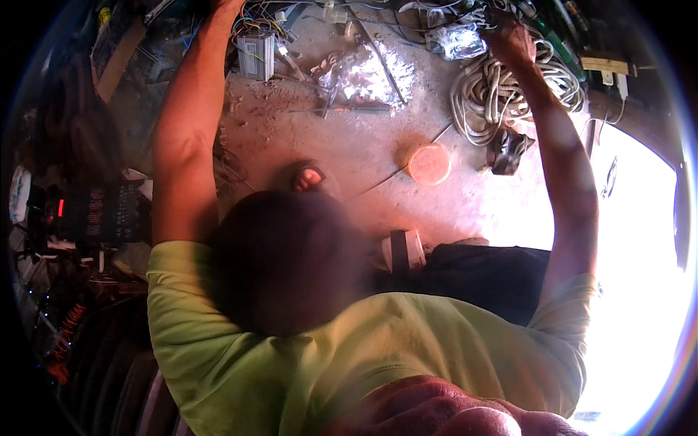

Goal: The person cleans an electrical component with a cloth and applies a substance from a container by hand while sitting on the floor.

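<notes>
My left arm stretches to the top edge, where only the wrist end of my left hand (227,4) shows and its fingers are cut off. Close beside it are thin coloured wires (251,23) above a finned silver metal box (257,58). My right hand (513,42) reaches down among cables at the upper right. Its fingers lie in dark shadow, so their pose and anything in them are hidden. Just left of that hand is a shiny, clear-wrapped item (456,42). A coil of pale cable (476,98) lies under my right wrist.
Crumpled shiny foil (371,73) with thin rods lies on the dusty floor. Nearer are an orange round lid or tub (429,164), a dark clamp-like object (509,151) and a pale box with a dark band (414,250). Dark clutter crowds the left; glare washes out the right.
</notes>
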The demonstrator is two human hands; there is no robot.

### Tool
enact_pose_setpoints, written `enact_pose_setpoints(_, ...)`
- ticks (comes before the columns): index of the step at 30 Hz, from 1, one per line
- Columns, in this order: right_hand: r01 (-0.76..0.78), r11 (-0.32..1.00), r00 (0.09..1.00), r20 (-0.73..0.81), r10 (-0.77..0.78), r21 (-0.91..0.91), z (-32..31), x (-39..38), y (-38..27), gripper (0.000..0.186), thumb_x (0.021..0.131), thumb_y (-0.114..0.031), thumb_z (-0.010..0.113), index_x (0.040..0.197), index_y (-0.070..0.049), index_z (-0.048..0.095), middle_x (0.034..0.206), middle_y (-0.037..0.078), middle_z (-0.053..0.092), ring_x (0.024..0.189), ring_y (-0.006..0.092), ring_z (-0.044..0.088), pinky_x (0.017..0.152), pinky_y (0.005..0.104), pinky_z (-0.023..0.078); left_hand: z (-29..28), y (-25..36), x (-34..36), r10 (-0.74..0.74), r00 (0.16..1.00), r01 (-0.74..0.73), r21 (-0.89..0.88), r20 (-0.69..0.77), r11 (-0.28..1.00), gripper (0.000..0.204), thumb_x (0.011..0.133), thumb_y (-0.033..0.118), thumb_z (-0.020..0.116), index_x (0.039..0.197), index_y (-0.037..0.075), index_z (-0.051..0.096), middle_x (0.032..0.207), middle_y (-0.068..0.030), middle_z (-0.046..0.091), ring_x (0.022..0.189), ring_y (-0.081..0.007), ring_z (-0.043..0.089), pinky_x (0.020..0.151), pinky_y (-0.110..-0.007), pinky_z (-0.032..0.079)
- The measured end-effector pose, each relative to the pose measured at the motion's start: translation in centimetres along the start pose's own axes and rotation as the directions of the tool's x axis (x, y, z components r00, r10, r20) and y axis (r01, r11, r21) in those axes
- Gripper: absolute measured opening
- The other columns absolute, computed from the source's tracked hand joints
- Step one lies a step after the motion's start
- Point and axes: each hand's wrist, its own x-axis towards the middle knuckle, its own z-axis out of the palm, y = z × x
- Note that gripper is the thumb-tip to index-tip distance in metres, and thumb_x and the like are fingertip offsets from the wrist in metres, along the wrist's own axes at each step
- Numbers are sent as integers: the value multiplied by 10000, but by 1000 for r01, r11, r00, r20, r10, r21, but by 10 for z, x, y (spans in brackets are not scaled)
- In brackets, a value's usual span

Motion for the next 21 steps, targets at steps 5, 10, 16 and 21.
enact_pose_setpoints(5, 118, 989, 993, -28, -116, 89, 3, -22, -28, 421, 820, -369, 695, 1165, -141, 621, 1130, 87, 674, 1018, 294, 652, 820, 427, 540, 5, -2, 4, 29, 999, -26, 73, -37, 997, 594, 893, 398, 553, 1359, 37, 483, 1267, -265, 571, 1183, -433, 536, 993, -456, 434)
enact_pose_setpoints(10, 247, 947, 815, 484, -318, 206, 21, -78, -93, 357, 841, -446, 638, 1046, -153, 652, 994, 75, 697, 918, 237, 682, 805, 408, 548, 9, -3, 16, 19, 997, -31, 151, 79, 988, 601, 893, 370, 538, 1391, 45, 447, 1322, -250, 536, 1219, -422, 509, 1020, -442, 418)
enact_pose_setpoints(16, 196, 964, 753, 601, -267, 181, 22, -106, -139, 407, 838, -488, 620, 979, -111, 683, 964, 136, 691, 930, 335, 664, 822, 453, 521, -28, 28, -3, 241, 968, -251, 212, 76, 944, 617, 899, 269, 540, 1445, 51, 352, 1376, -250, 485, 1281, -406, 455, 1082, -426, 368)
enact_pose_setpoints(21, 122, 977, 738, 641, -209, 177, 5, -100, -148, 405, 830, -468, 609, 946, -95, 713, 984, 154, 704, 942, 340, 672, 814, 469, 523, -58, 50, -45, 422, 891, -390, 190, -169, 901, 622, 910, 310, 554, 1435, 41, 357, 1393, -232, 478, 1299, -375, 448, 1093, -414, 357)
